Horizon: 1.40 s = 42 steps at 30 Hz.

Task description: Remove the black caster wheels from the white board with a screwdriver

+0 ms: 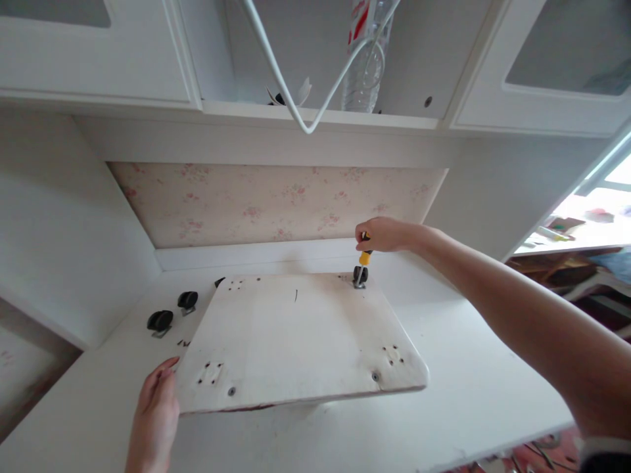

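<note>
A yellow and black screwdriver [365, 257] points down in my right hand [382, 234], whose fingers are wrapped round the handle. Its shaft meets the mounting plate of a black caster wheel [361, 273] at the far right corner of a white board [296, 341]. The screw under the tip is too small to make out. At the board's near left edge, my left hand [156, 407] is closed on the rim, the fingertips partly hidden. Bare screw holes mark the other corners of the board.
Two loose black casters, one nearer [160, 320] and one farther [187, 300], lie left of the board beside small screws [183, 343]. A white cable [308, 128] hangs from above before an open shelf holding a plastic bottle [365, 72]. Cabinet sides flank the white desktop [473, 387].
</note>
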Tool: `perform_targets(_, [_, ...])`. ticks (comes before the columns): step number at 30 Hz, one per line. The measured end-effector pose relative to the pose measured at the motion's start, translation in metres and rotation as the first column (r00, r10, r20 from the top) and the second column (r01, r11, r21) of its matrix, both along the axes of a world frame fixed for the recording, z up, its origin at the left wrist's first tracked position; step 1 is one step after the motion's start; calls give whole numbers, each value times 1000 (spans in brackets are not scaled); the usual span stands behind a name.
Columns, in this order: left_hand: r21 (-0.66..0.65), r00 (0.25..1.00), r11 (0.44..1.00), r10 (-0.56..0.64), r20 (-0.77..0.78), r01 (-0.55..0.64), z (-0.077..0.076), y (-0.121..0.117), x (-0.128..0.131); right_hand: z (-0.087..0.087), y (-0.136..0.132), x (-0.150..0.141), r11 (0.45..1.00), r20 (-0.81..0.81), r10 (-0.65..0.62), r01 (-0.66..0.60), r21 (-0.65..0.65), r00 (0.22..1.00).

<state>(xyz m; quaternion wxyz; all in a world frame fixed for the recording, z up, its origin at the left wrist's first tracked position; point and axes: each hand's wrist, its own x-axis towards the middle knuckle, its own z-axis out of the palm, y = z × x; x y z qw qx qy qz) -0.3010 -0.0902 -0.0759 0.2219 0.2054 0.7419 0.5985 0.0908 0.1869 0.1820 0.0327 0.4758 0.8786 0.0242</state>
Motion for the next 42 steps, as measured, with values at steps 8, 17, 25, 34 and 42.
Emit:
perform_targets(8, [-2,999,1000,-7,-45,7,5,0,3,-10,5,6,971,-72,-197,205,121,978])
perform_targets(17, [12,999,1000,-10,36,9,9,0,7,-10,-3,-2,1000,-217,7,-13,-27,976])
perform_targets(25, [-19,999,1000,-24,-22,23,5,-1,2,-25,1,-3,945,-297,-200,264,194,934])
perform_targets(34, [-19,1000,1000,-22,-15,22,6,-1,3,-12,-4,-5,995,-220,-62,76,58,974])
perform_targets(42, [-34,999,999,-40,-32,39,9,-3,4,6,-16,-9,895,-13,-415,411,172,910])
